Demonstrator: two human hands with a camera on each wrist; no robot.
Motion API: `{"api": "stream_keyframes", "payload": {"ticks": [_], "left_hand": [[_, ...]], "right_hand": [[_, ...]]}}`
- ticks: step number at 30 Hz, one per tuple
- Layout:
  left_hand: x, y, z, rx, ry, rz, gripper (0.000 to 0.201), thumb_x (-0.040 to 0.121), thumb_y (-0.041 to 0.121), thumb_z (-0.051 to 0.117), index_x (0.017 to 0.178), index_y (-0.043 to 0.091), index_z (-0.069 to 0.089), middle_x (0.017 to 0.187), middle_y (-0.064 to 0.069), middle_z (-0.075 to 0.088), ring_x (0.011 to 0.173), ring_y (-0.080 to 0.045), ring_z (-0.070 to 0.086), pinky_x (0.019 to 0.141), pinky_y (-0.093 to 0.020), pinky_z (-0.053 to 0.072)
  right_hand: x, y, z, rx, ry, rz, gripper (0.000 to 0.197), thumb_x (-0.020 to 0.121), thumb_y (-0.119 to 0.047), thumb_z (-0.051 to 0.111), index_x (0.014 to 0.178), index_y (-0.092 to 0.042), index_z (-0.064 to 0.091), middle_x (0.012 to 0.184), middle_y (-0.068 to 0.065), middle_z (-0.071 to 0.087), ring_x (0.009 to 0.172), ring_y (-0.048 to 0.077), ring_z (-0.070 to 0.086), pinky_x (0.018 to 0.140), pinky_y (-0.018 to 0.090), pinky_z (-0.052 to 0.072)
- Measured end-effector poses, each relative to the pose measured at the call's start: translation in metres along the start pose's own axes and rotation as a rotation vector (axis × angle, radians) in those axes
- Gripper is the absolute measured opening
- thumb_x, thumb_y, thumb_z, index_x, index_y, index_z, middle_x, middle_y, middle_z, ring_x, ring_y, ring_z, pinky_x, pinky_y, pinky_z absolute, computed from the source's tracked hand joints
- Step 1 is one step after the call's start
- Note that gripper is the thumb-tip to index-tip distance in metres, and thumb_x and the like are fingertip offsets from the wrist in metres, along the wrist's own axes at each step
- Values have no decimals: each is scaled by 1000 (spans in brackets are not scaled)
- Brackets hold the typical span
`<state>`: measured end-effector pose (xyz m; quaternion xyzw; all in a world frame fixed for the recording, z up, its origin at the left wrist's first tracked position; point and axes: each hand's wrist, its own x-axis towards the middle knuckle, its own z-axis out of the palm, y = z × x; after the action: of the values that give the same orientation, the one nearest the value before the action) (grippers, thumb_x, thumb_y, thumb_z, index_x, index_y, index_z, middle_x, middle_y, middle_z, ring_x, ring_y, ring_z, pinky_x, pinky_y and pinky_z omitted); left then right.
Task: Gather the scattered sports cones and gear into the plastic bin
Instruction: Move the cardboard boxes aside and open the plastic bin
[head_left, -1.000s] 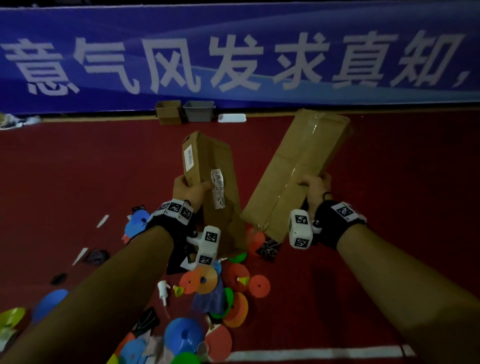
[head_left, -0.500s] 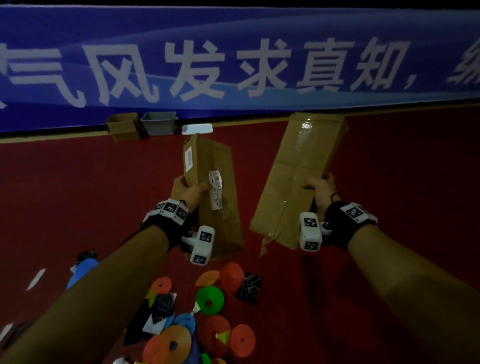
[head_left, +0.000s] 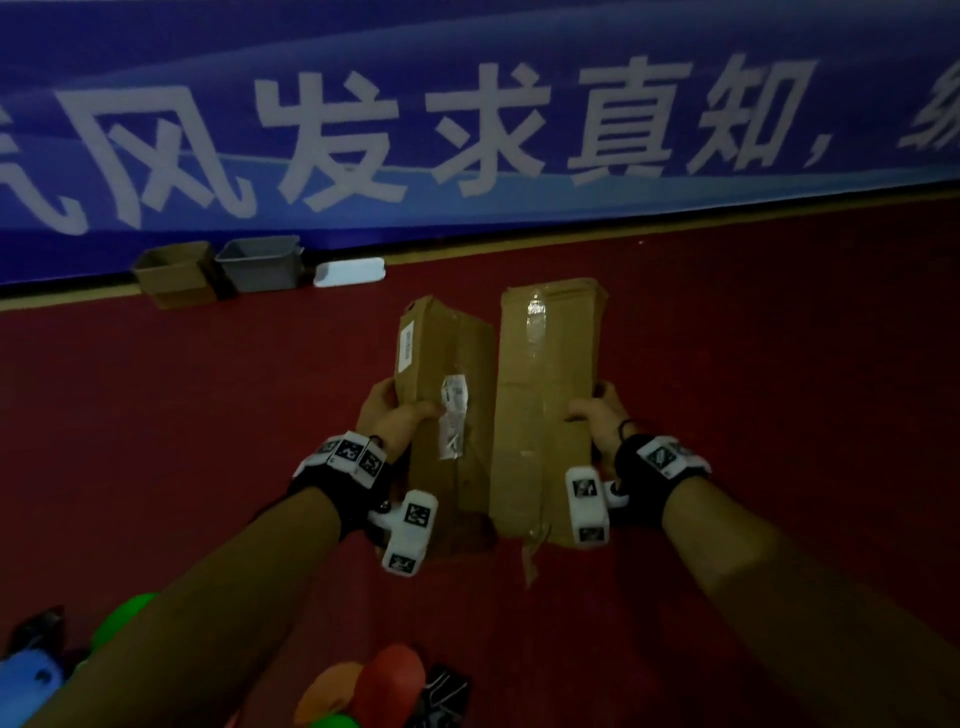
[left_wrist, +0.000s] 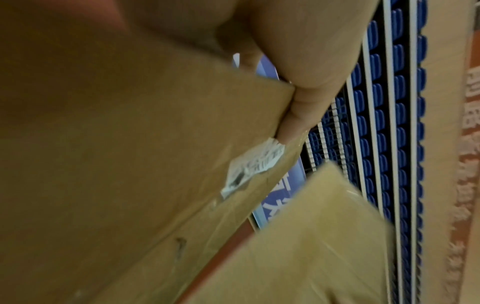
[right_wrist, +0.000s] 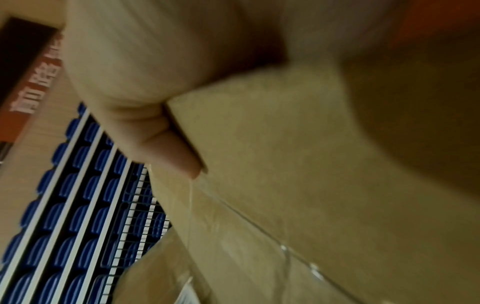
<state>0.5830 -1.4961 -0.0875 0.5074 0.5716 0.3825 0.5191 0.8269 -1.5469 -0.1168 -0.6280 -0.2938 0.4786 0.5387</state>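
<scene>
two hands (head_left: 395, 415) (head_left: 597, 421) grip cardboard boxes (head_left: 447, 415) (head_left: 545, 395), contents hidden

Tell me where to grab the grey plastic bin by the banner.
Take the grey plastic bin by its top rim, probably at the two short ends, coming from above: it stands upright and open, with a cardboard box close on one side.

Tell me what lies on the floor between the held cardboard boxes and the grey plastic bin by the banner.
Head view: only bare red floor between the two cardboard boxes and the grey plastic bin; nothing lies there.
</scene>
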Motion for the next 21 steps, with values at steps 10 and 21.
{"api": "stream_keyframes", "payload": {"ticks": [10, 21], "left_hand": [[258, 37, 7, 46, 160, -74, 55, 76, 11, 76, 125, 15, 53, 92, 1, 62, 77, -16, 59, 63, -27, 47], [552, 112, -23, -40, 275, -40, 74, 74, 14, 77, 139, 10, 43, 120, -5, 59, 95, -21, 58, 70, -31, 46]], "right_hand": [[252, -63, 112, -66, -229, -13, 68, 59, -18, 70, 124, -10, 56, 105, 8, 69, 92, 26, 66, 67, 32, 52], [532, -167, 249, -166, -272, -10, 64, 54, -25, 71, 114, -7, 62, 97, 11, 71, 82, 30, 69, 65, 35, 54]]}}
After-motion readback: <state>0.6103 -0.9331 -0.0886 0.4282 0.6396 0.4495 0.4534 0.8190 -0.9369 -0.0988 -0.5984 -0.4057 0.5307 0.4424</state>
